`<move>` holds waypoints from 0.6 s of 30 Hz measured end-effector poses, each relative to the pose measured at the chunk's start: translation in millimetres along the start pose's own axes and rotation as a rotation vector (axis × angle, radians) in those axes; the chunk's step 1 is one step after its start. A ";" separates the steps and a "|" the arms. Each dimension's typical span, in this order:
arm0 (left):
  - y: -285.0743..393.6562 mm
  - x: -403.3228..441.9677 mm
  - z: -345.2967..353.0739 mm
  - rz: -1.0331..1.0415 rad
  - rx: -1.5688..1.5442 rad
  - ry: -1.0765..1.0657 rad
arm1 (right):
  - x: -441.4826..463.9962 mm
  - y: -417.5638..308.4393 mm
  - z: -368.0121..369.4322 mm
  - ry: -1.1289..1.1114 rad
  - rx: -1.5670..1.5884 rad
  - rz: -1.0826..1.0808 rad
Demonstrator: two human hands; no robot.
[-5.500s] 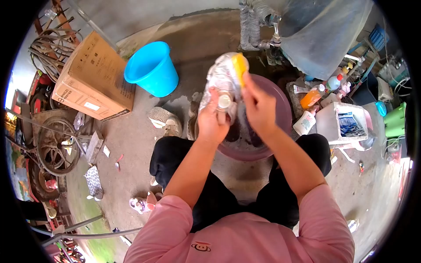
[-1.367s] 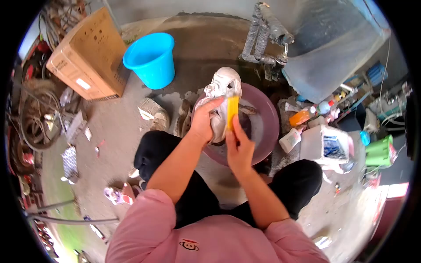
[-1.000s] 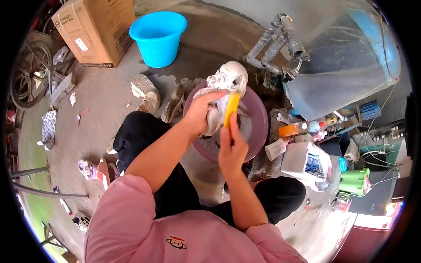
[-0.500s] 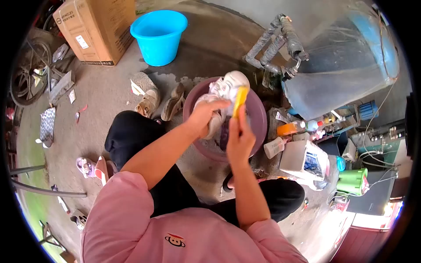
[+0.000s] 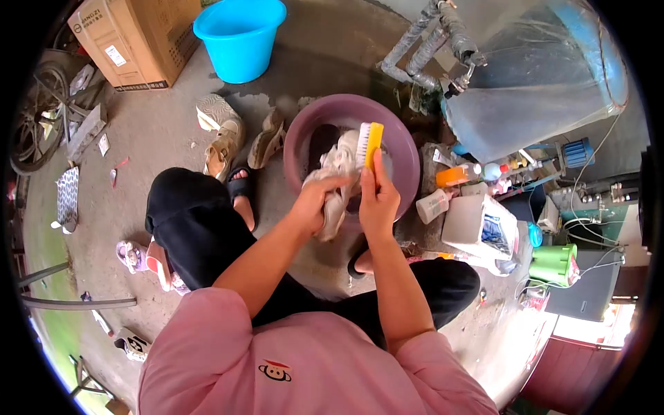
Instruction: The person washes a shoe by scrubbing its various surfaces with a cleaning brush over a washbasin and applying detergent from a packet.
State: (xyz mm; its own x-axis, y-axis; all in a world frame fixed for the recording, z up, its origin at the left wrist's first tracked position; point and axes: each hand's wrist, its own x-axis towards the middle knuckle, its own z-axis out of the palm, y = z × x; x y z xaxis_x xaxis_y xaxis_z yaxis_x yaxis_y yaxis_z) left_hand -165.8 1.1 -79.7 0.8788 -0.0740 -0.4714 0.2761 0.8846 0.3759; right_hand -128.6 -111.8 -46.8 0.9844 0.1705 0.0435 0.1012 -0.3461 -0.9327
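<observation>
My left hand (image 5: 311,205) is closed around a wet whitish shoe (image 5: 339,160), held tilted over a mauve plastic basin (image 5: 409,149). In my right hand (image 5: 379,200) is a scrub brush (image 5: 374,144) with a yellow back and white bristles. Its bristles face left, right beside the shoe's upper; I cannot tell whether they touch. A dark oval thing (image 5: 323,140) lies in the basin behind the shoe. Part of the shoe is hidden by my left fingers.
A blue bucket (image 5: 240,43) and a large cardboard box (image 5: 138,45) stand at the upper left. Two beige shoes, one of them here (image 5: 266,142), lie left of the basin. Bottles, including an orange one (image 5: 453,176), and a white bin (image 5: 477,223) stand at right.
The shoe has dropped lower and turned, showing more of the basin behind it. The brush has swung more upright, its bristles now visible. The view has shifted slightly.
</observation>
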 end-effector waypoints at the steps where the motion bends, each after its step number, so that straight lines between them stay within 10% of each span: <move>1: 3.6 4.1 -0.1 0.035 -0.022 -0.012 | -7.8 0.0 4.0 0.003 -0.033 -0.060; 18: 31.2 -2.8 0.9 0.039 -0.178 -0.143 | -60.4 -6.5 19.2 -0.058 -0.057 -0.136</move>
State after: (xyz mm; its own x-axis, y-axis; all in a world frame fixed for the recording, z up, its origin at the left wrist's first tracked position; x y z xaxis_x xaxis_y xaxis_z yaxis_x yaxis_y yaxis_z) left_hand -159.3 28.4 -66.0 0.9371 -0.0912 -0.3370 0.1790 0.9543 0.2394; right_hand -191.5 -102.2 -50.3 0.9512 0.2717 0.1460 0.2427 -0.3672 -0.8979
